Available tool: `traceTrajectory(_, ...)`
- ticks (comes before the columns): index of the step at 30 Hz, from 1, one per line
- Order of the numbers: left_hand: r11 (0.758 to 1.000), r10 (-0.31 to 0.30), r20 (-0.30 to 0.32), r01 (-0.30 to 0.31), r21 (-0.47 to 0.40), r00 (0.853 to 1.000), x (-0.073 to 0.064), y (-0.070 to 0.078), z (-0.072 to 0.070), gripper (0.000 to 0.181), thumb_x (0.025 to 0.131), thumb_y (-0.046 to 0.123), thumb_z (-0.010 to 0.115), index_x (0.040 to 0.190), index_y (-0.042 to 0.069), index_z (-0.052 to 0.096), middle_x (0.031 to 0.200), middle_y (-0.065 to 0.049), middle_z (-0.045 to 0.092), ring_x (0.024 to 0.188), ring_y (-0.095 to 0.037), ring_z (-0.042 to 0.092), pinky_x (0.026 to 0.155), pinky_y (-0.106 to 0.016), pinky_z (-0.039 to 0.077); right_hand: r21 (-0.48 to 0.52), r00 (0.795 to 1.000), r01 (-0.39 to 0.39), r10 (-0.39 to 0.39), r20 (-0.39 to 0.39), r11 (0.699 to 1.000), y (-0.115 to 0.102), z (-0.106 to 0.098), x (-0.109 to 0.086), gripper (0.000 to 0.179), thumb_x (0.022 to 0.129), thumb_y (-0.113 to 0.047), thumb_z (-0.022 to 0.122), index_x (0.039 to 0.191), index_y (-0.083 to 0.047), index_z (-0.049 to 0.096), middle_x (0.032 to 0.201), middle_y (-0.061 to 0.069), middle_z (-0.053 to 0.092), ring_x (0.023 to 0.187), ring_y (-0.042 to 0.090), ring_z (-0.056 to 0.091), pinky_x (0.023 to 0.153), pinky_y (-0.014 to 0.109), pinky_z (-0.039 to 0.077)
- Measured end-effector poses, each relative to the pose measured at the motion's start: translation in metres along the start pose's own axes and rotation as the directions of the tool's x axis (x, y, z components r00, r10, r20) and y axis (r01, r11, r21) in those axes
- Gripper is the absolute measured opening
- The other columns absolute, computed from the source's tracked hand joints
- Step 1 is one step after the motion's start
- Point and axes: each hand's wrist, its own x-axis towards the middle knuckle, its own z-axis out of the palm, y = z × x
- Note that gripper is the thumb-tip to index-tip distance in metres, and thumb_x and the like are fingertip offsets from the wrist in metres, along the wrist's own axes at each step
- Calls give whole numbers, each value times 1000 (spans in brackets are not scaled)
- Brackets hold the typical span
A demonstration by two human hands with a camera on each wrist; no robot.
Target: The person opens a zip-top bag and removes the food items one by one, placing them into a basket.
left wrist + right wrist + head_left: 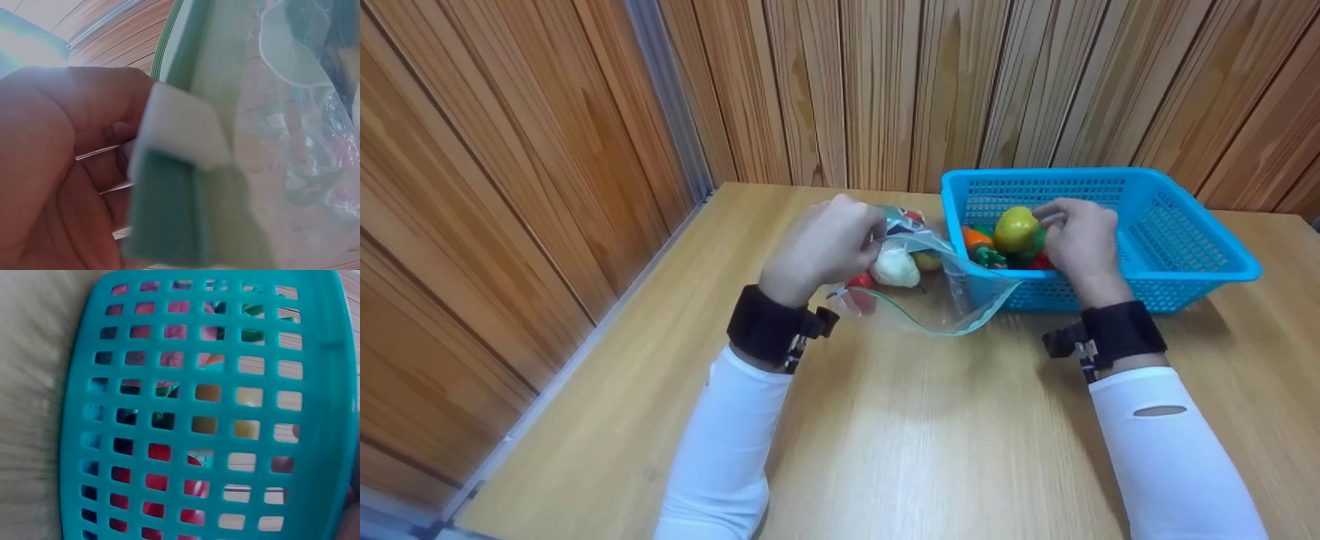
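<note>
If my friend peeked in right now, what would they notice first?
Probably the big bright blue basket on the right in the head view. Next might be the round yellow-green fruit near its left end, beside the person's right hand. Then there's the clear bag at the basket's left, held by the left hand.

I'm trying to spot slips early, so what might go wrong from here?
The clear bag could sag: the left hand holds one side while its mouth hangs loose.

The yellow fruit might roll away; the right hand's fingertips are at its side, though a firm grip isn't clear.

The bag could snag, as its corner overlaps the blue basket's near wall in the head view; contact is unclear.
</note>
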Motion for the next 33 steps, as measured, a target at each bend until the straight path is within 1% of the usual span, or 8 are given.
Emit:
traceTrajectory(5, 1000, -1, 5, 1, -8, 1000, -1, -1, 2, 17, 89, 6, 61, 99, 8, 75, 89, -3, 69, 73, -16, 58, 65, -28, 46, -2, 992, 89, -88, -95, 996, -9, -3, -4, 29, 94, 0, 48, 109, 0, 73, 106, 25, 71, 60, 28, 55, 47, 27, 36)
traceTrajectory(8, 1000, 16, -10, -16, 3, 1000, 0, -2, 2, 17, 88, 5, 60, 97, 8, 74, 87, -3, 68, 72, -15, 56, 63, -28, 44, 24, 958, 231, -223, -181, 973, -25, -6, -10, 24, 93, -1, 53, 100, 0, 75, 96, 23, 74, 64, 29, 57, 56, 24, 36)
traceTrajectory(13, 999, 34, -15, -34, 9, 999, 0, -3, 1, 17, 88, 5, 60, 98, 8, 73, 86, -3, 66, 71, -15, 55, 62, -28, 43, 104, 814, 574, -550, -187, 813, -63, -11, -26, 22, 87, 5, 56, 88, -2, 77, 82, 11, 75, 61, 17, 56, 61, 15, 38)
traceTrajectory(16, 999, 32, -7, -32, 8, 999, -1, -2, 0, 15, 90, 7, 60, 99, 7, 72, 88, -3, 67, 72, -16, 56, 63, -28, 45, 183, 692, 715, -720, -52, 674, -84, -9, -39, 23, 85, 7, 58, 85, -4, 78, 79, 5, 75, 59, 10, 52, 56, 16, 42)
traceTrajectory(18, 999, 31, -4, -31, 16, 999, -3, -1, -2, 14, 92, 9, 59, 100, 8, 70, 88, -3, 67, 72, -15, 56, 63, -28, 46, 230, 634, 738, -769, 88, 635, -95, -5, -46, 23, 84, 6, 59, 87, -6, 78, 78, 2, 74, 59, 9, 52, 55, 20, 44)
traceTrajectory(24, 994, 105, -29, -105, -6, 994, -7, 9, -8, 14, 96, 8, 53, 103, 5, 66, 82, -3, 60, 65, -14, 51, 59, -25, 42, 165, 622, 621, -610, 490, 766, -110, 22, -59, 30, 87, -2, 63, 115, -9, 73, 97, 4, 72, 75, 19, 58, 65, 30, 48)
traceTrajectory(29, 980, 195, -112, -197, -4, 974, -15, 19, -13, 12, 96, 8, 54, 100, 4, 65, 75, -1, 54, 62, -14, 49, 57, -25, 41, 64, 607, 633, -546, 578, 771, -109, 45, -63, 46, 93, -1, 60, 139, -10, 56, 120, 11, 66, 96, 26, 60, 85, 39, 54)
traceTrajectory(33, 970, 241, -120, -244, -12, 963, -19, 25, -16, 11, 96, 7, 54, 98, 4, 64, 73, -1, 54, 63, -14, 51, 59, -24, 43, 55, 625, 601, -511, 591, 798, -109, 56, -66, 46, 100, -6, 55, 144, -16, 47, 134, 8, 57, 112, 26, 53, 100, 43, 48)
